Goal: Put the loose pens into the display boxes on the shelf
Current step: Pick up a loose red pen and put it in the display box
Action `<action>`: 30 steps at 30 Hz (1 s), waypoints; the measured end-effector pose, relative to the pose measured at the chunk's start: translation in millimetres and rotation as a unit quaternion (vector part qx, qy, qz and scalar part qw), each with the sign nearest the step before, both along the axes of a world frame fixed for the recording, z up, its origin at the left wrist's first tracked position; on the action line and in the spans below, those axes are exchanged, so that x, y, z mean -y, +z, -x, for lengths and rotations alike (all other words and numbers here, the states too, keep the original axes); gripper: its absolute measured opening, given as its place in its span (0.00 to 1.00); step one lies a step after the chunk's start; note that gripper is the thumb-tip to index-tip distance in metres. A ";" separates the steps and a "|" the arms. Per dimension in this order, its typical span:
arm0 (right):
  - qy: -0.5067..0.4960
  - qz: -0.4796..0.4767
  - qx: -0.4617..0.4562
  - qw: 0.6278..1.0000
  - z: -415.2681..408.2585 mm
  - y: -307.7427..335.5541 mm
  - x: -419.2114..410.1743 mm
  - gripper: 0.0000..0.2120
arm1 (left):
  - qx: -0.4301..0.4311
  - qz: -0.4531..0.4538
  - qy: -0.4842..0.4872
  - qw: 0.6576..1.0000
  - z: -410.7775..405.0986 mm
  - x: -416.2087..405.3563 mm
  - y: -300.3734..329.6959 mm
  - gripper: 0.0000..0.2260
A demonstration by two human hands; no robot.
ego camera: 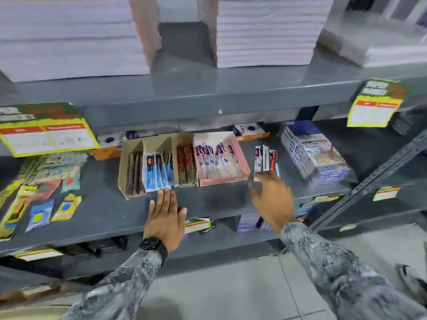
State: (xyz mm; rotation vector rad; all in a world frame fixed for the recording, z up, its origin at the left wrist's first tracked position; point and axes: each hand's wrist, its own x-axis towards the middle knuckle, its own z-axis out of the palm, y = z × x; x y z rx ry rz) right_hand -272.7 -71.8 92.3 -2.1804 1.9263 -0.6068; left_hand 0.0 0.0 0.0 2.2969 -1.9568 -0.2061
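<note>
On the far left of the grey shelf (104,211), flat blister packs (39,192) of small stationery lie spread out, below a yellow-edged price card (46,132) hanging from the shelf above. Next to the right stands a brown cardboard display box (157,162) with three compartments: dark pens in the left one, blue-and-white packed pens in the middle one, red-brown pens in the right one. The left hand (165,215), a black watch (151,244) on its wrist, lies flat with fingers straight and together, fingertips touching the front of the blue-and-white packs; it grips nothing. Touching the brown box on its right side is a pink display box (240,158) holding packed pens in white, red and blue wrappers. Just beside it, a small bunch of loose pens (265,159) in the same kind of wrappers stands on the bare shelf. The right hand (272,199) reaches to the base of that bunch with fingers spread; motion blur hides whether the fingertips are touching the packs. Further right sits a stack of shrink-wrapped boxes (314,153). Piles of paper (265,31) fill the shelf above.
</note>
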 end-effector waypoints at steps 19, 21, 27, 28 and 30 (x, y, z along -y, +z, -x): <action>-0.275 -0.174 0.168 0.930 30.9 -37.0 60.2 0.22 | 0.000 0.067 0.007 0.998 1.7 -0.8 -14.4 0.30; -0.288 -0.143 0.212 0.923 32.8 -38.7 58.1 0.16 | 0.008 0.071 0.006 0.997 2.6 -1.0 -14.5 0.30; -0.284 -0.068 0.301 0.908 34.2 -46.1 51.1 0.07 | 0.021 0.076 -0.002 0.997 1.2 -1.9 -16.9 0.30; -0.287 -0.074 0.326 0.898 35.7 -48.9 52.2 0.07 | 0.023 0.077 -0.001 0.997 1.0 -1.9 -18.0 0.30; -0.289 -0.073 0.384 0.874 35.0 -49.1 52.9 0.05 | 0.020 0.068 0.000 0.997 1.0 -2.1 -17.4 0.30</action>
